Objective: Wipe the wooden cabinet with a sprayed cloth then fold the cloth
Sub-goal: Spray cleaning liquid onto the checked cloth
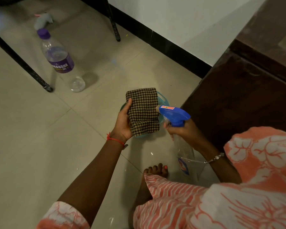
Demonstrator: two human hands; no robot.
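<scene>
Eyes on the cloth [143, 111]: folded into a checked pad, it sits in my left grip [122, 123]. The thumb lies up its left edge, the palm cups the near end, and the fingers are hidden behind it. The pad's long axis runs away from me, from the heel of the palm to the free far edge, with its face turned up and toward the right grip [183, 129].

That right grip is wrapped round the neck of the spray bottle [173, 114], a finger seemingly at the trigger, though I can't tell whether it's squeezed. The nozzle points left, straight at the pad's right edge and just beside it; touching or barely apart, I can't say. So the line that matters runs nozzle to cloth, grip to grip, across my front.

Under the left grip a teal bowl [163, 100] peeks out from below the cloth, down on the floor [40, 129]. Beyond and to the right of the right grip stands the wooden cabinet [238, 90], dark side panel toward me. The right grip is the nearer one to it, but the cloth is in the left.

My read is that we're at the wetting step, with wiping not yet begun. The left forearm reaches out long, wrist bent inward. The right forearm comes in from the right, with the bottle's body hanging down toward me.
</scene>
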